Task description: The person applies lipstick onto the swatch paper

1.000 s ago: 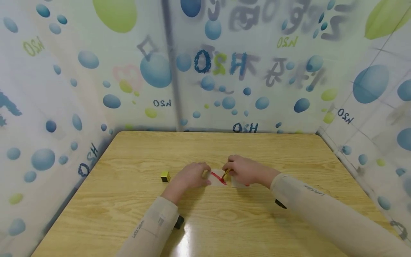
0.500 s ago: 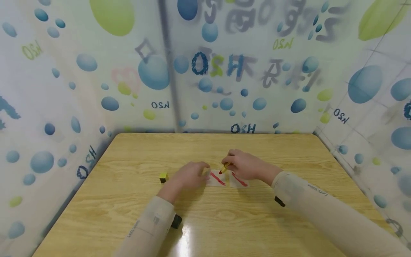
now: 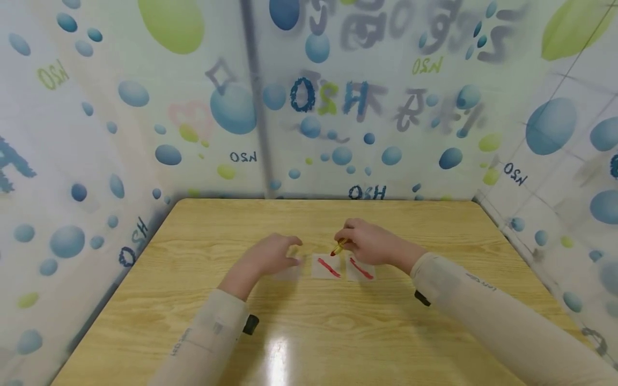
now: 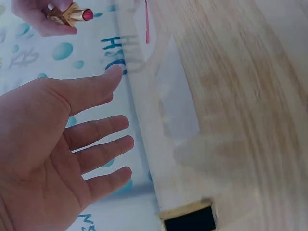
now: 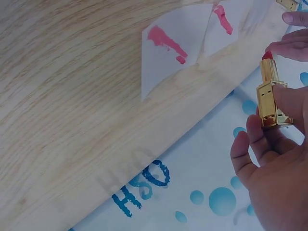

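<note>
table [image 3: 309,332]: two red-streaked slips [image 3: 318,272]; gold-and-black block [image 4: 190,219] near blank slip [image 4: 178,91], which the left hand [image 3: 270,254] partly hides | lipstick [image 5: 266,98]: pinched in right hand [image 3: 369,244], raised off the slips | left hand: fingers loose, holding nothing

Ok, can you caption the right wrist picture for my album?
Right hand holding a red lipstick near two red-streaked papers.
</note>
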`<action>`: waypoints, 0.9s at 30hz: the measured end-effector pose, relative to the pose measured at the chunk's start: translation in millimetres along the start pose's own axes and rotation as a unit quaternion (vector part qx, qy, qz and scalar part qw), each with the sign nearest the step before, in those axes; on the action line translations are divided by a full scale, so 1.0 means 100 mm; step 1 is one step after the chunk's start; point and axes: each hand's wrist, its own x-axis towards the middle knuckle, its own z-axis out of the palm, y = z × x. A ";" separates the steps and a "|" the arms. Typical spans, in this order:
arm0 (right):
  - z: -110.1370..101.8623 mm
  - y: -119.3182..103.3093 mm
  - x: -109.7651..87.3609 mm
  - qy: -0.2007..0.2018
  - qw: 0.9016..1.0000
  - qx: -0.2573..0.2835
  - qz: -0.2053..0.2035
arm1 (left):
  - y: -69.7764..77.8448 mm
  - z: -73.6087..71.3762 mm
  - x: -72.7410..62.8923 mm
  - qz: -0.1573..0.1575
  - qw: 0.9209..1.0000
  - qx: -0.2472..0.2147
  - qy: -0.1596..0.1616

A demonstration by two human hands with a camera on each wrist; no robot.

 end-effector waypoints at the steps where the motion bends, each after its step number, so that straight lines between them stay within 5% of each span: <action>1: 0.00 0.00 0.00 0.002 1.000 -0.002 -0.001 | -0.01 -0.02 -0.01 0.002 1.000 0.012 -0.001; 7: -0.03 -0.02 0.01 0.000 1.000 -0.004 -0.001 | -0.04 -0.09 -0.09 -0.003 0.996 0.084 -0.024; 15: 0.00 -0.02 0.05 -0.008 1.000 0.002 0.004 | -0.19 -0.02 -0.14 -0.048 0.986 0.148 -0.052; 27: 0.05 -0.04 0.10 -0.012 1.000 0.004 0.005 | -0.36 0.01 -0.15 -0.048 0.988 0.137 -0.049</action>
